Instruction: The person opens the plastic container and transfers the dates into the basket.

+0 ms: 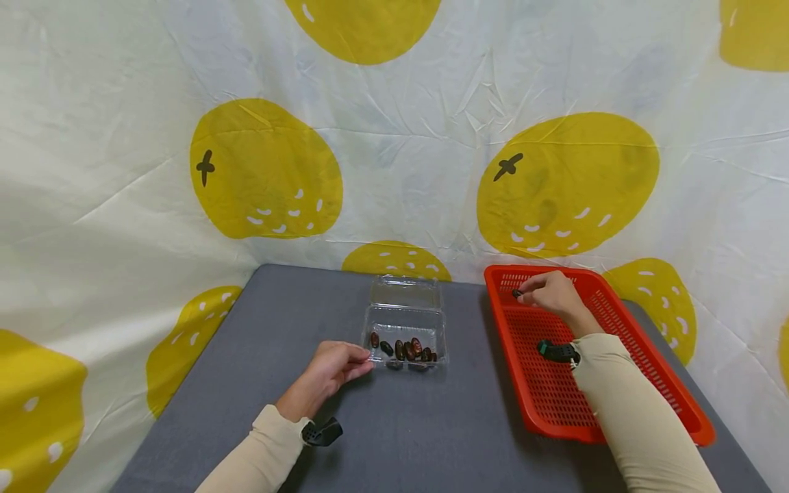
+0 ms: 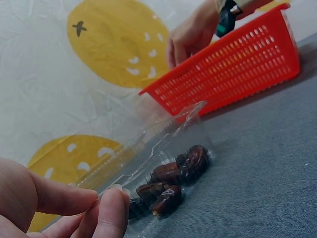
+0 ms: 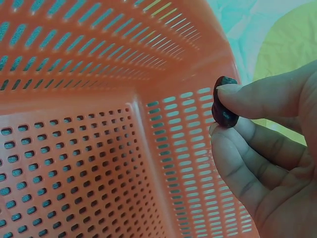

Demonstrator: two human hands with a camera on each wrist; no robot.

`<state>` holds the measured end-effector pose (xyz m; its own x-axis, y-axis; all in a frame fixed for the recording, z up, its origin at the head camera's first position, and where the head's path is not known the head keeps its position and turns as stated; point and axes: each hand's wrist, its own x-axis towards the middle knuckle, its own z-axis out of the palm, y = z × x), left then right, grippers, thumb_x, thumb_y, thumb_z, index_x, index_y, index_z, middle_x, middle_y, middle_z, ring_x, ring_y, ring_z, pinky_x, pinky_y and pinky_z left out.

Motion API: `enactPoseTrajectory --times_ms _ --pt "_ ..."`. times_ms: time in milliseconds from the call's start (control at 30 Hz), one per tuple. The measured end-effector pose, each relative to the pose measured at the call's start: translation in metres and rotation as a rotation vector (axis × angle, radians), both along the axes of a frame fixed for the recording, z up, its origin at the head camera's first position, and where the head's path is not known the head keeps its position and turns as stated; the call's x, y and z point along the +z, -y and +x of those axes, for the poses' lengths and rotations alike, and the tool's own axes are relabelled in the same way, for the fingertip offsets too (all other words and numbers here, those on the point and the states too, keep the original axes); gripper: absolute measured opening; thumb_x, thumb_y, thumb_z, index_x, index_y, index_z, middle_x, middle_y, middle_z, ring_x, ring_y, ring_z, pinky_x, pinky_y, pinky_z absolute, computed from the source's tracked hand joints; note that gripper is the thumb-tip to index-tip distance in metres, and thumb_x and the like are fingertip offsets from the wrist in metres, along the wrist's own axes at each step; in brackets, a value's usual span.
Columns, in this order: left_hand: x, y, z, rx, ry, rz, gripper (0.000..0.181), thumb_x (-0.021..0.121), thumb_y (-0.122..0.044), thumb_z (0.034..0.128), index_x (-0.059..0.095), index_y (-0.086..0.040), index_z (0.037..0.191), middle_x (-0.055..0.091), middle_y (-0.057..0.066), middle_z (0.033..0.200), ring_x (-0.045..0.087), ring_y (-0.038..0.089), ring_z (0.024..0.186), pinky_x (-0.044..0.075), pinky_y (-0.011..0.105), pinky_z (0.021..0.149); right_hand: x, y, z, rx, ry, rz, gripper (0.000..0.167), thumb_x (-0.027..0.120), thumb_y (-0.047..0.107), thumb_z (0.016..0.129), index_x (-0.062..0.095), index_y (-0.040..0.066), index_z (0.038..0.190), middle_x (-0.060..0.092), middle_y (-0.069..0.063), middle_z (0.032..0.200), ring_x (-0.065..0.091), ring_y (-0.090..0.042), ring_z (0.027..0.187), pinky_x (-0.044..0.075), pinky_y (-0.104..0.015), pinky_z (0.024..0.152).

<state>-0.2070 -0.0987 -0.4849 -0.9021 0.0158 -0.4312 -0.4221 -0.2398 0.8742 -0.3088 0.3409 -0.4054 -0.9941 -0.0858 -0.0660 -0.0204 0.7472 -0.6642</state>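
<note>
My right hand (image 1: 550, 293) pinches one dark date (image 3: 224, 103) between thumb and fingertips, over the far end of the red plastic basket (image 1: 524, 383). In the right wrist view the basket's slotted floor and walls show beside it. My left hand (image 1: 333, 368) pinches the near left rim of a clear plastic clamshell box (image 1: 403, 320), as the left wrist view also shows at the left fingers (image 2: 113, 210). Several brown dates (image 1: 410, 349) lie along the near side of the box. Its hinged lid (image 1: 405, 293) lies back, away from me.
A grey table (image 1: 407, 431) bears both containers, the box near the middle and the basket to the right. Behind and to the left hangs a white cloth (image 1: 419, 171) printed with yellow fruit. Both wrists wear dark straps.
</note>
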Motion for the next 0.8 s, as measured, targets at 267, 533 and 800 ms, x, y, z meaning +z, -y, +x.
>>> enactPoseTrajectory --times_ms 267,533,800 --pt "-0.001 -0.002 -0.002 0.002 0.009 -0.007 0.024 0.068 0.012 0.0890 0.068 0.020 0.112 0.074 0.015 0.081 0.073 0.015 0.067 0.066 0.025 0.064 -0.008 -0.002 -0.007 -0.008 0.009 -0.004 0.032 0.075 0.016 0.093 0.074 -0.004 0.118 0.075 -0.021 0.113 0.067 -0.025 0.091 0.056 -0.026 0.074" --pt "0.001 -0.002 -0.001 -0.005 0.007 -0.010 0.026 0.068 0.011 0.0892 0.067 0.020 0.113 0.075 0.014 0.081 0.073 0.015 0.068 0.066 0.024 0.064 -0.013 -0.001 -0.009 -0.014 0.029 -0.014 0.034 0.075 0.016 0.093 0.074 -0.004 0.119 0.076 -0.018 0.110 0.065 -0.026 0.093 0.054 -0.027 0.075" --pt "0.003 -0.001 0.002 -0.013 0.013 -0.027 0.026 0.070 0.009 0.0899 0.068 0.017 0.114 0.075 0.014 0.083 0.074 0.015 0.069 0.066 0.025 0.067 -0.020 -0.002 -0.012 -0.022 0.039 -0.030 0.033 0.076 0.016 0.092 0.074 -0.005 0.117 0.076 -0.015 0.107 0.065 -0.022 0.089 0.055 -0.026 0.073"
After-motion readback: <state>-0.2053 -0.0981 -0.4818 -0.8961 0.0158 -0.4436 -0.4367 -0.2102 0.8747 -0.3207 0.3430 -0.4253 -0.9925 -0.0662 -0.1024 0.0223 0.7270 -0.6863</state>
